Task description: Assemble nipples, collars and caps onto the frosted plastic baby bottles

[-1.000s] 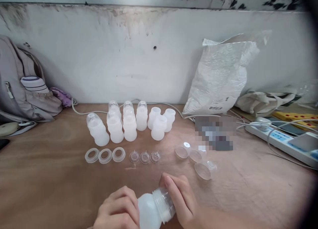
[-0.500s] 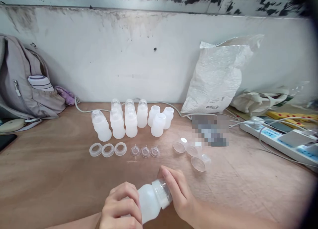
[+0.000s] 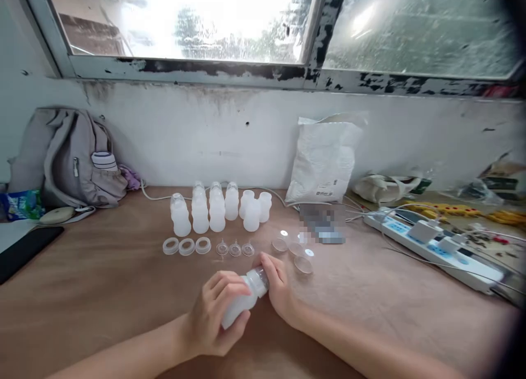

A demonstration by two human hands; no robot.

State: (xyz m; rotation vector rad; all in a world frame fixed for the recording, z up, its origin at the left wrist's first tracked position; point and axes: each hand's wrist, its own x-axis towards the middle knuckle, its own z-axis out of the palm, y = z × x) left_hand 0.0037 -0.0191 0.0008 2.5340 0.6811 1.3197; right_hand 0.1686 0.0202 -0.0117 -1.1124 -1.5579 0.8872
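Note:
A milky white bottle [image 3: 239,305] lies tilted between my hands, its collar and clear cap pointing up and right. Wrapped round its body is my left hand [image 3: 219,313]. My right hand [image 3: 276,283] closes on the clear cap end. Beyond them stand several capped bottles [image 3: 200,214] and three open bottles without caps [image 3: 251,214]. In front of those, three collar rings [image 3: 187,246] lie in a row, with three clear nipples [image 3: 235,248] to their right. Clear caps [image 3: 303,264] lie farther right, near my right hand.
A grey backpack [image 3: 78,154] and a black phone [image 3: 28,253] are at the left. A white plastic bag [image 3: 322,160] leans on the wall. At the right lies a white power strip [image 3: 464,266] with cables. Pixelation hides an item right of the bottles.
The view has tilted up, showing the window and more of the backpack. The bottle is still in both hands, and more of my left hand and its thumb now shows.

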